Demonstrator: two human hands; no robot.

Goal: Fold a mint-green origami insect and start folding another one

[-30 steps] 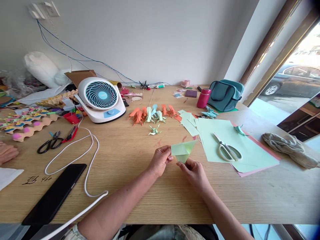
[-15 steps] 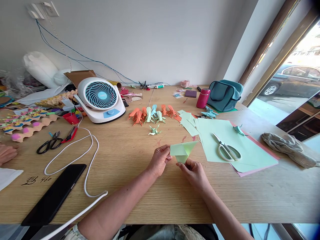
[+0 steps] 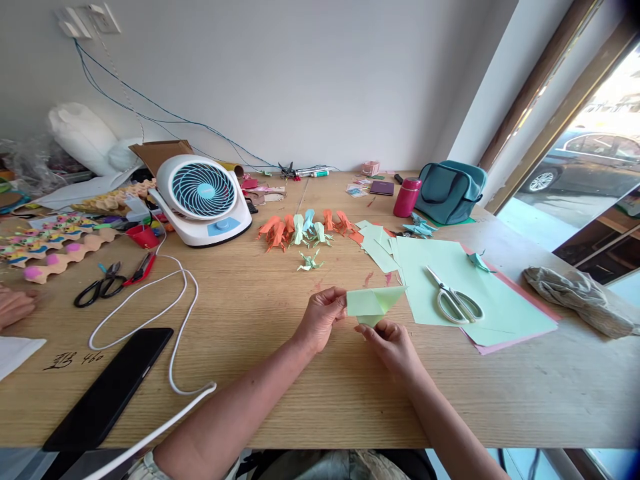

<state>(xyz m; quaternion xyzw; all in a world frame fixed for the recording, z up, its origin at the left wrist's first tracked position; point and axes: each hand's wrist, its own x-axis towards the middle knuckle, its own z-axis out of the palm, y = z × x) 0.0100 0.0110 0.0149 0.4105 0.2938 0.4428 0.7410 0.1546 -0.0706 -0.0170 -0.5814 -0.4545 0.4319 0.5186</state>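
Just above the wooden table [image 3: 280,407], both hands pinch a folded green paper [image 3: 373,303] — left hand [image 3: 320,320] grips its left edge, right hand [image 3: 393,343] its lower tip — beside the paper sheets [image 3: 450,267] and scissors [image 3: 455,297].

Bare table [image 3: 300,393] lies open before my left hand [image 3: 320,319] and right hand [image 3: 393,343], while the green sheets [image 3: 450,293] with scissors [image 3: 453,297] crowd my right, the white cable [image 3: 175,320] my left, paper cranes [image 3: 305,230] beyond.

scissors [image 3: 454,299] on paper sheets [image 3: 500,307] — right of hands
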